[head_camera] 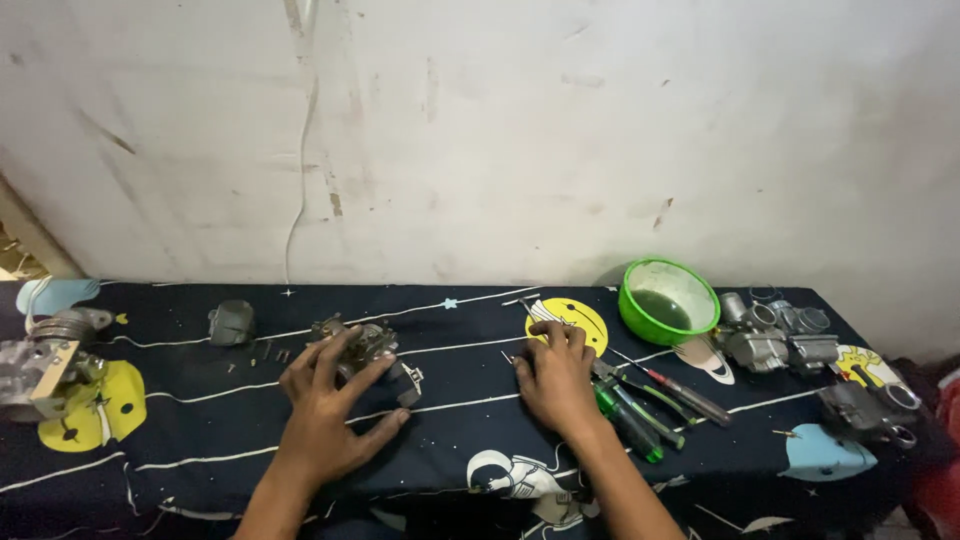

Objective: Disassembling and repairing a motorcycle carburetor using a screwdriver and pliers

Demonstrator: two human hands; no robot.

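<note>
My left hand (325,400) rests over a small grey metal carburettor (367,345) lying on the dark space-print cloth (450,420), fingers curled around its near side. My right hand (555,375) lies on the cloth to the right, fingers bent over a thin metal tool (529,310) whose tip pokes out beyond the fingertips. Just right of that hand lie green-handled pliers (630,420) and a red-handled screwdriver (685,392).
A green bowl (668,298) with dark liquid stands at the back right. Several grey carburettor parts (775,335) cluster beyond it, another (868,408) near the right edge. A grey cover (231,323) and small screws lie left of centre. A metal engine part (40,365) sits far left. A white wall rises behind.
</note>
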